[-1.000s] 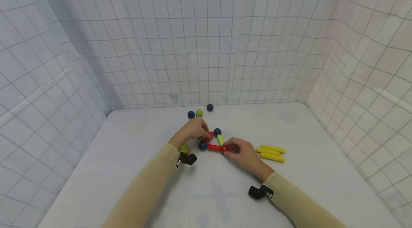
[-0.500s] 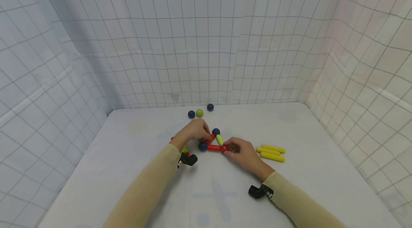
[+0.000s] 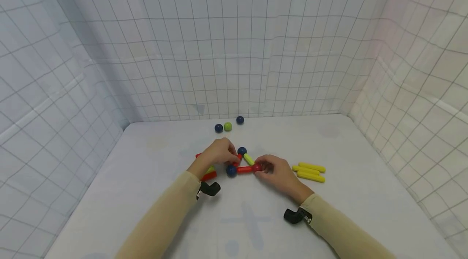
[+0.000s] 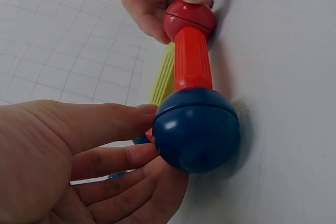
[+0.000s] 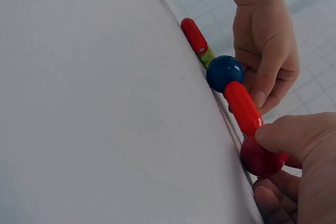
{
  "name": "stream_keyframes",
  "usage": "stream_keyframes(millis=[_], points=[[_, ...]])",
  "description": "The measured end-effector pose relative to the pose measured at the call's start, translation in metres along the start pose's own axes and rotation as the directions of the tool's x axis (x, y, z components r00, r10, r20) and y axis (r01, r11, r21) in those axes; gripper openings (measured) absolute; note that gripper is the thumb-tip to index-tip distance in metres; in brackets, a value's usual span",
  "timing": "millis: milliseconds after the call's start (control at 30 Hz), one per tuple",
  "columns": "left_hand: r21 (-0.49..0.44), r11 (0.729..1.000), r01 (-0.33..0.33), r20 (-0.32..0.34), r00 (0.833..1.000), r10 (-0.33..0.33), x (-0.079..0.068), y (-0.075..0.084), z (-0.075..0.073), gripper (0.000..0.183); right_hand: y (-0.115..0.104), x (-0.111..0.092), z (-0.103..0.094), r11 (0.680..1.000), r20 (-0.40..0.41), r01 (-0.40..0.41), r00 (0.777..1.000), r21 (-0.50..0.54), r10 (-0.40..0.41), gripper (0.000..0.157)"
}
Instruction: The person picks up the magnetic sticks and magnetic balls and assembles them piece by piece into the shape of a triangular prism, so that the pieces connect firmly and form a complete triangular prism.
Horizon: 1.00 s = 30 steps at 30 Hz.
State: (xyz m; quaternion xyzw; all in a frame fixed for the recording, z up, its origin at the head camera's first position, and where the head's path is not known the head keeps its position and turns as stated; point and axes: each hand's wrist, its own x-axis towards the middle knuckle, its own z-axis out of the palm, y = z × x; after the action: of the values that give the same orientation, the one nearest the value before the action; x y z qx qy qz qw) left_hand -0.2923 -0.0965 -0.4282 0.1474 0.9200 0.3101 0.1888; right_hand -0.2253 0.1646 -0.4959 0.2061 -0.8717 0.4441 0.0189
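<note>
A triangle of rods and balls lies on the table. My right hand (image 3: 276, 171) pinches its red ball (image 5: 260, 156) between thumb and fingers. From that ball a red rod (image 4: 192, 59) runs to the near blue ball (image 4: 197, 129), and a yellow-green rod (image 3: 249, 159) runs to the far blue ball (image 3: 242, 151). My left hand (image 3: 223, 152) pinches a second red rod (image 3: 239, 157) between the two blue balls, thumb and index finger beside the near one. Most of this rod is hidden by the fingers.
Several yellow rods (image 3: 308, 172) lie to the right of my right hand. Red rods (image 3: 209, 176) and yellow-green ones lie beside my left wrist, partly covered by it. At the back stand two blue balls (image 3: 218, 128) and a green ball (image 3: 228, 126), before a grid-patterned cloth wall.
The far blue ball and its yellow-green rod have swung left, up to the end of the red rod in my left hand. My right hand has kept its hold on the red ball.
</note>
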Motion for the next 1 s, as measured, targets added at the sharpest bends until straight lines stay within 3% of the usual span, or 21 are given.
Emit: stream_keyframes(millis=[100, 233, 400, 500, 700, 867, 1000], points=[[-0.043, 0.999, 0.006, -0.025, 1.000, -0.007, -0.010, -0.004, -0.007, 0.017, 0.000, 0.000, 0.000, 1.000, 0.006, -0.011, 1.000, -0.004, 0.011, 0.032], [-0.080, 0.997, -0.001, -0.113, 0.994, -0.008, -0.026, -0.012, -0.029, 0.016, 0.001, -0.001, 0.001, 1.000, 0.016, -0.014, 1.000, 0.004, 0.014, 0.032], [-0.058, 0.998, -0.021, -0.249, 0.968, 0.006, -0.041, -0.020, -0.065, 0.021, 0.001, -0.002, 0.001, 1.000, 0.010, -0.018, 1.000, 0.008, 0.018, 0.033], [-0.018, 1.000, -0.019, -0.292, 0.956, 0.013, -0.045, -0.027, -0.082, 0.025, 0.002, -0.003, 0.000, 1.000, 0.006, -0.017, 1.000, 0.005, 0.017, 0.033], [0.012, 0.999, 0.037, -0.223, 0.974, -0.033, -0.042, -0.057, -0.095, 0.032, 0.004, -0.003, 0.002, 1.000, 0.008, -0.026, 1.000, -0.001, 0.026, 0.033], [0.009, 0.997, 0.079, -0.133, 0.988, -0.077, -0.039, -0.078, -0.090, 0.030, 0.004, -0.004, 0.001, 1.000, 0.012, -0.019, 1.000, -0.006, 0.019, 0.032], [0.013, 0.996, 0.084, -0.089, 0.993, -0.082, -0.035, -0.084, -0.084, 0.026, 0.004, -0.003, 0.001, 1.000, 0.002, -0.009, 1.000, -0.001, 0.009, 0.032]])
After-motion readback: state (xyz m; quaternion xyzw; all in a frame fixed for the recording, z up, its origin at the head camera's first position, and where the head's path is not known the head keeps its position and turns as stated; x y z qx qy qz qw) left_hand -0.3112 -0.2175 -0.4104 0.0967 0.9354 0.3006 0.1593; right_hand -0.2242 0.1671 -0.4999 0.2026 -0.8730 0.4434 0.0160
